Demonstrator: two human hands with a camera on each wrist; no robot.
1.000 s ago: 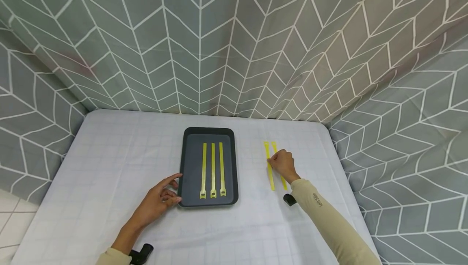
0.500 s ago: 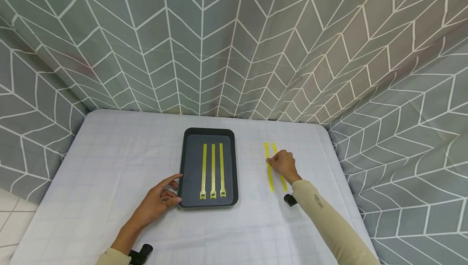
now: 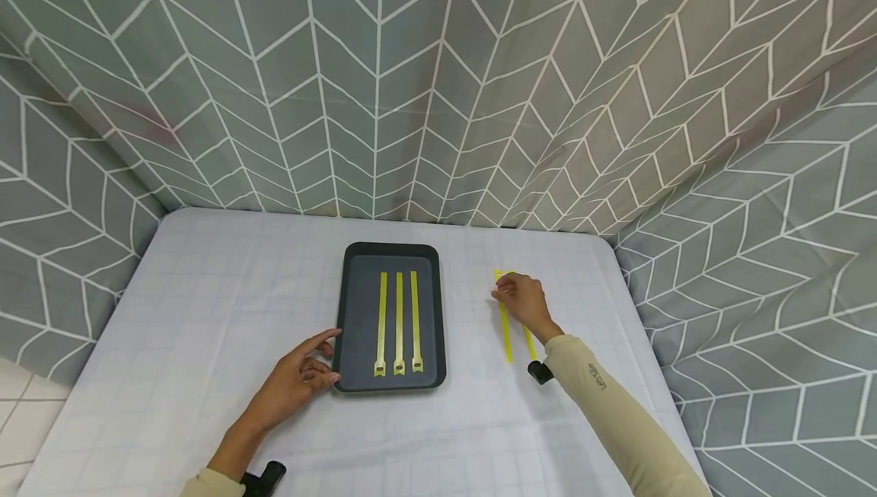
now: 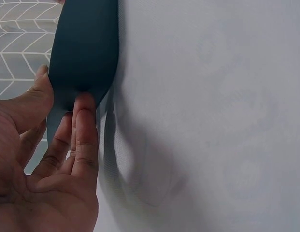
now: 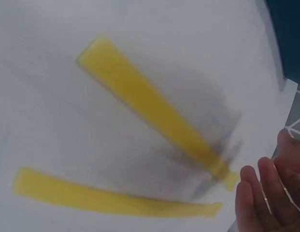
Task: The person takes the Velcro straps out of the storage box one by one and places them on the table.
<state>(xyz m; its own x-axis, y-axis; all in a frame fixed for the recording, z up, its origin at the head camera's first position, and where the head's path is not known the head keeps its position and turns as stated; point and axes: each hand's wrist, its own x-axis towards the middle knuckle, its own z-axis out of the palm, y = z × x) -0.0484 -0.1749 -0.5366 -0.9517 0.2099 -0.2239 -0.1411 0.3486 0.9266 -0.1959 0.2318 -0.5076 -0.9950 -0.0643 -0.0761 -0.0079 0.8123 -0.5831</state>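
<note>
My left hand (image 3: 294, 383) holds the left side of a dark grey tray (image 3: 359, 314), near its front corner. In the left wrist view its thumb is at the rim and other fingers (image 4: 85, 125) lie against the outer wall. Three yellow cable straps (image 3: 399, 322) lie side by side in the tray, slotted heads toward me. To the tray's right, two more yellow straps, a left one (image 3: 505, 333) and a right one (image 3: 530, 345), lie on the table, heads away from me. My right hand (image 3: 524, 299) hovers over their far ends, fingers loosely bent, holding nothing.
A white cloth (image 3: 226, 314) covers the table. Grey patterned curtains (image 3: 411, 101) hang close behind the table and at both sides. A black wrist device (image 3: 540, 371) shows under the right sleeve, another (image 3: 263, 478) at the left wrist.
The right hand has come off the left loose strap and moved slightly away from me, toward the strap heads. The left hand and the tray stay in place.
</note>
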